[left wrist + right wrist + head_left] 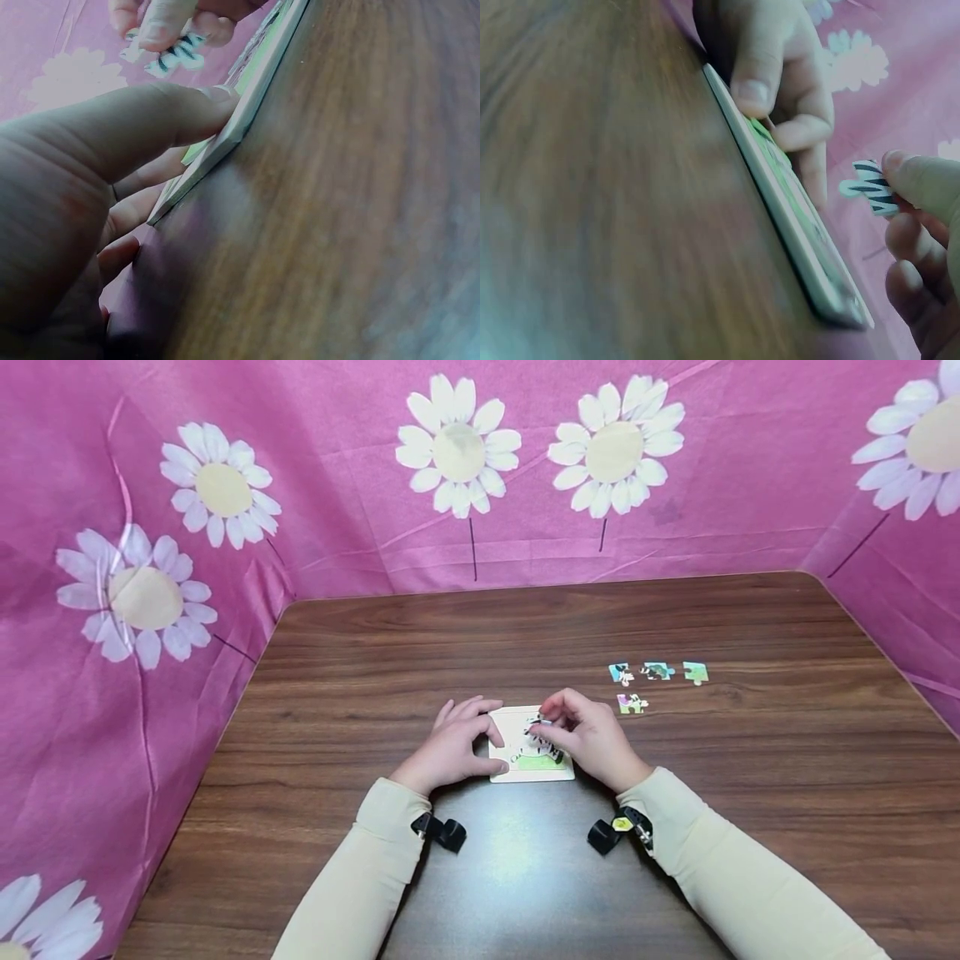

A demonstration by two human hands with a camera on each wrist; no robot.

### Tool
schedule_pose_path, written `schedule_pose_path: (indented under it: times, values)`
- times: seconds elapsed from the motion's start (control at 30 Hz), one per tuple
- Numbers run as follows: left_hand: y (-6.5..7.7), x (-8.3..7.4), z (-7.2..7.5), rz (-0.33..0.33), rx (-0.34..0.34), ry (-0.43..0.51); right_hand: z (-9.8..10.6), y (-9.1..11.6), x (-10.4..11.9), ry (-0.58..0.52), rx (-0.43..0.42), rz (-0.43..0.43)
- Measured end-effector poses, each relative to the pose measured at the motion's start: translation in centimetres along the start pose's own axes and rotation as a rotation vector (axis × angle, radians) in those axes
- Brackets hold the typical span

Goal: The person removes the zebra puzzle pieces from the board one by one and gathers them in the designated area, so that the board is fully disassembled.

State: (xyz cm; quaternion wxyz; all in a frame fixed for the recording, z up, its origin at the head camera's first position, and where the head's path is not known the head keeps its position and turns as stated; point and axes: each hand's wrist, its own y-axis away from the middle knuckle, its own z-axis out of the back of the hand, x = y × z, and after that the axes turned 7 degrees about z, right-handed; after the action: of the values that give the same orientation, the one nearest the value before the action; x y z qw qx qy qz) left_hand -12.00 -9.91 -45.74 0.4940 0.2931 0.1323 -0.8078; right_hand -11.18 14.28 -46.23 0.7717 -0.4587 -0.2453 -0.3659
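A small puzzle board (513, 724) with a pale frame lies on the table, a zebra-striped picture over green showing on it. My left hand (453, 750) holds its left side, with the thumb pressed at the near left corner and the fingers bent along the edge. In the right wrist view, green puzzle parts (761, 129) show beside that thumb. Between thumb and fingertips, my right hand (596, 739) pinches a black-and-white striped puzzle piece (871, 187). This piece is raised above the board, over its right half.
Several loose puzzle pieces lie beyond my right hand: a blue-edged one (621, 673), a dark-patterned one (657, 671), a green one (695, 672) and a purple-and-green one (632, 703). Pink flowered cloth (525, 547) stands around the wooden table (450, 643).
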Motion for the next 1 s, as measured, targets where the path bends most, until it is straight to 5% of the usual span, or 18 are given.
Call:
schedule_pose_path:
  times: [0.37, 1.0]
  values:
    - [-0.1, -0.2, 0.0, 0.011, 0.004, 0.0, 2.2, 1.3, -1.7, 0.135, -0.024, -0.067]
    - [0.0, -0.2, 0.0, 0.018, 0.002, 0.01, 6.1, 2.8, -2.9, 0.188, -0.096, -0.284]
